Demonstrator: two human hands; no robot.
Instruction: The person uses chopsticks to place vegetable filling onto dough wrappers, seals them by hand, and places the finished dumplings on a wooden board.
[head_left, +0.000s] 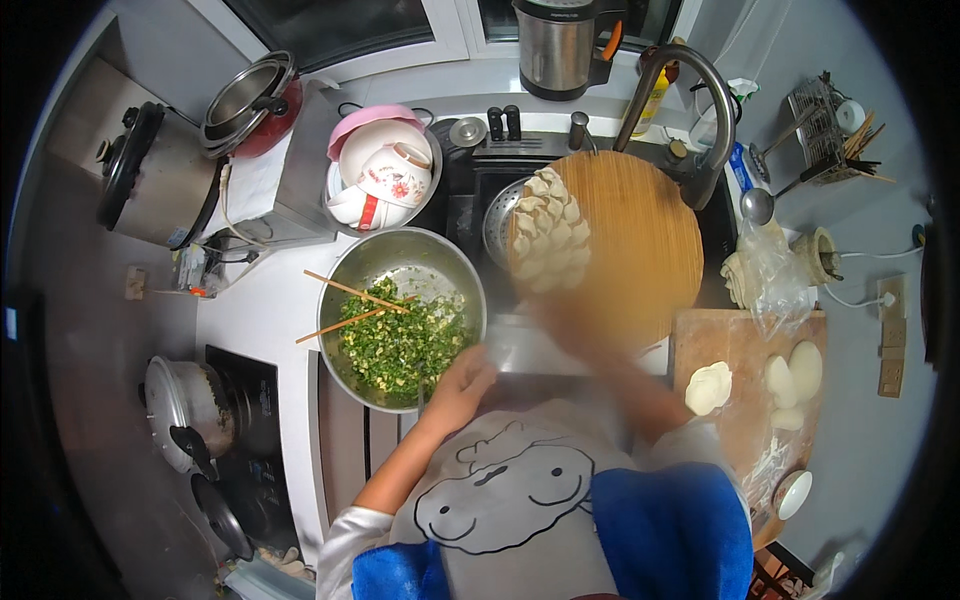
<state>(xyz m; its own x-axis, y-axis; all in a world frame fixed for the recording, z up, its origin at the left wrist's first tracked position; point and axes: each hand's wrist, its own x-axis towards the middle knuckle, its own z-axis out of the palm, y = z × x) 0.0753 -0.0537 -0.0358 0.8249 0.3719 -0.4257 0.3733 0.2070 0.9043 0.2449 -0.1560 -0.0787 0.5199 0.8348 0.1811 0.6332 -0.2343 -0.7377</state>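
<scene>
My left hand is at the right front rim of a large stainless steel bowl, its fingers curled. Whether it grips the rim or something small is unclear. Chopped green filling with yellow bits lies inside the bowl, with two wooden chopsticks crossed over it. Close to my left hand, a thin metal handle leans on the rim. Strongly blurred, my right hand is over the front of a round wooden board. Rows of pale folded dumplings cover the board's left side.
At right, a floured wooden cutting board bears a flat dough wrapper, more wrappers and a small bowl. A tap arches behind the round board. Stacked bowls stand behind the steel bowl; a pressure cooker is at left.
</scene>
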